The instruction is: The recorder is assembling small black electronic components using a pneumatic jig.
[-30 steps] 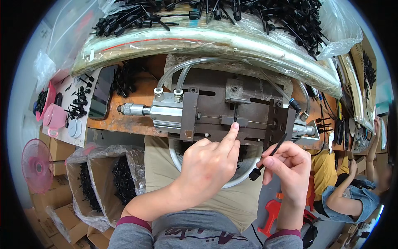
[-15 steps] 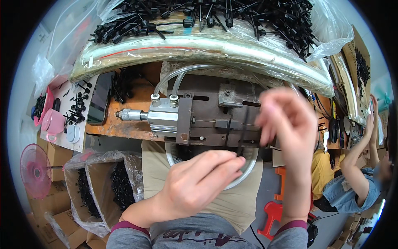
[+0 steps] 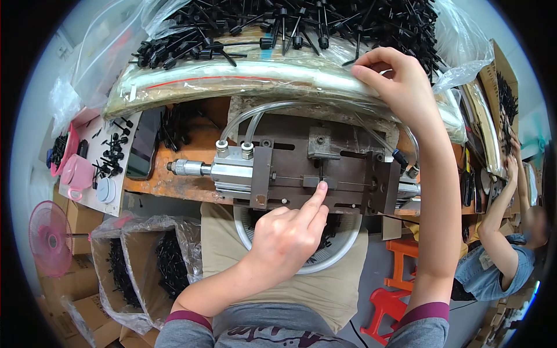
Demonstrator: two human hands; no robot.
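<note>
Basket (image 3: 341, 251) partly behind left hand (image 3: 287, 236), apparently with black parts (image 3: 329, 234) inside.

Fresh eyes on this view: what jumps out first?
Likely the heap of black stemmed parts across the top, the right hand at its near edge. Then, mid-view below, the dark metal fixture, with the left hand, index finger extended, at its small block. Far left, a pink fan.

cylinder (image 3: 232, 174): smooth, shiny metal | piled parts (image 3: 400, 33): plastic | bench (image 3: 174, 187): worn wood | trousers (image 3: 342, 281): cloth
</note>
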